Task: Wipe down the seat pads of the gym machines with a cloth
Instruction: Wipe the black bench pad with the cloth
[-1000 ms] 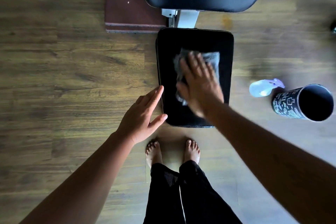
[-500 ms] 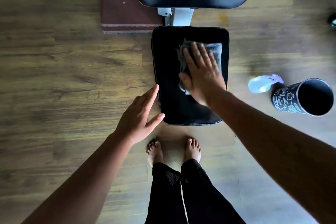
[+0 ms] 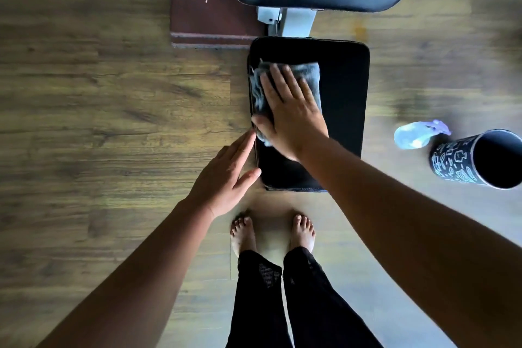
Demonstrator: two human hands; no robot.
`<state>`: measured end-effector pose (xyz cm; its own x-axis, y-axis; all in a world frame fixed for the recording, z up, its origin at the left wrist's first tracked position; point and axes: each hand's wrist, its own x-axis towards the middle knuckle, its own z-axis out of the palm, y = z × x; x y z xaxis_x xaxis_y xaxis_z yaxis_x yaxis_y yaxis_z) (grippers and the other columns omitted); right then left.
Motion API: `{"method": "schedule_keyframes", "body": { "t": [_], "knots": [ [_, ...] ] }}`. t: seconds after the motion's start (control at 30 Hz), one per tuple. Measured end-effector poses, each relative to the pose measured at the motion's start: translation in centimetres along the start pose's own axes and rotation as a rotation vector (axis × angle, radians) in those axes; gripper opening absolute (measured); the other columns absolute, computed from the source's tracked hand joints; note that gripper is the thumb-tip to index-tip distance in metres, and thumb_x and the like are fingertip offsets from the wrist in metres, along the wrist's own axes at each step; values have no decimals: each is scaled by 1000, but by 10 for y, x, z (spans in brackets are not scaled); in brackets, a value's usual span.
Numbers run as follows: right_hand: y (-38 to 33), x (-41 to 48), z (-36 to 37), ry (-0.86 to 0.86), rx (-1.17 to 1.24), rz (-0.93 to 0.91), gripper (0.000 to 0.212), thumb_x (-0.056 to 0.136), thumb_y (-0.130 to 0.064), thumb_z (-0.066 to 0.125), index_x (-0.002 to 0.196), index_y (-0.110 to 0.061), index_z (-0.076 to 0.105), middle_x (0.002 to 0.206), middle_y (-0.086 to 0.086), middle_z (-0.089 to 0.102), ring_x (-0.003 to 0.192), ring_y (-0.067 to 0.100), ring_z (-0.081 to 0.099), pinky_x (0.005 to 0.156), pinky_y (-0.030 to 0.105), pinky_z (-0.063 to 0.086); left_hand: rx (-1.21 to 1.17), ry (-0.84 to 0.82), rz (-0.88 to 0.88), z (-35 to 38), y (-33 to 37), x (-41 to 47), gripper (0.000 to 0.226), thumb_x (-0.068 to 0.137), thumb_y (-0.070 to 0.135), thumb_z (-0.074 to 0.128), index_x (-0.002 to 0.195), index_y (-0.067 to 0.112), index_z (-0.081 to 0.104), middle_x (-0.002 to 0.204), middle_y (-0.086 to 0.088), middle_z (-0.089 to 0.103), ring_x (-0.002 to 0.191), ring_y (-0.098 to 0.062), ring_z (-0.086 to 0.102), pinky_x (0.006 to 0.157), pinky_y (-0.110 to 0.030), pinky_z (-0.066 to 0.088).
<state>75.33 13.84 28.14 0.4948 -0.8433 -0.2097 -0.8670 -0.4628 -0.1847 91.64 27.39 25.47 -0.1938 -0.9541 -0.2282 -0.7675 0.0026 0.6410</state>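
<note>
Smooth black vinyl with a dull sheen covers the seat pad [image 3: 343, 99], a soft grey cloth [image 3: 306, 76] lies on it, over a grained matt wood floor [image 3: 99, 121]

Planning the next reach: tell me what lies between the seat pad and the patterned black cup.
Head view: a spray bottle lies on the floor between the seat pad and the cup.

A black patterned container [image 3: 452, 162] is seen on the wooden floor [image 3: 99, 121]. A pale spray bottle [image 3: 415, 135] lies just beside it, and a reddish-brown mat [image 3: 203, 14] is set well apart from it.
</note>
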Motion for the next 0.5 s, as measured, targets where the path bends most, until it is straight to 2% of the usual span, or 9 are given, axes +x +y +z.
{"method": "schedule_keyframes", "body": {
  "t": [0.07,0.17,0.27,0.33,0.37,0.43,0.5],
  "knots": [
    [-1,-53,11,10,26,-30,80,101,-63,32,164,-19,7,172,5,-1,158,22,-6,128,42,-1,-32,-19,-22,-1,2,1,76,104,38,51,165,26,7,171,10,14,150,-19,31,118,-39,36],
    [-5,-84,22,68,124,-6,70,102,-52,40,162,-20,23,171,3,14,158,21,4,129,42,5,-27,-43,-46,-7,11,2,80,103,35,54,165,29,4,171,11,14,146,-23,36,114,-44,41],
    [-8,-78,22,151,251,43,53,102,-33,49,152,-17,46,162,5,38,154,24,26,127,44,19,21,-94,-95,-18,21,2,83,102,36,56,164,32,2,170,10,17,142,-25,39,109,-44,45],
    [-8,-73,17,198,276,42,42,100,-23,56,142,-14,58,151,7,53,146,27,42,122,46,31,45,-127,-129,-29,27,2,85,100,39,59,164,35,2,170,11,18,143,-25,36,110,-45,44],
    [-8,-71,12,201,285,40,39,99,-19,59,137,-12,62,145,9,59,140,29,50,117,47,39,54,-143,-143,-36,32,2,86,99,41,60,164,35,4,169,11,18,145,-25,34,112,-44,42],
    [-8,-70,-9,158,319,72,36,97,-14,61,133,-11,63,133,11,66,119,34,65,98,47,55,83,-174,-162,-52,44,1,85,98,43,61,164,32,8,169,10,18,148,-24,30,115,-44,39],
    [-6,-71,-39,78,346,135,37,101,-19,57,138,-14,58,129,9,67,102,37,68,82,45,58,124,-194,-155,-71,62,1,84,98,43,62,164,28,13,169,8,21,149,-23,29,115,-43,40]
  ]
}}
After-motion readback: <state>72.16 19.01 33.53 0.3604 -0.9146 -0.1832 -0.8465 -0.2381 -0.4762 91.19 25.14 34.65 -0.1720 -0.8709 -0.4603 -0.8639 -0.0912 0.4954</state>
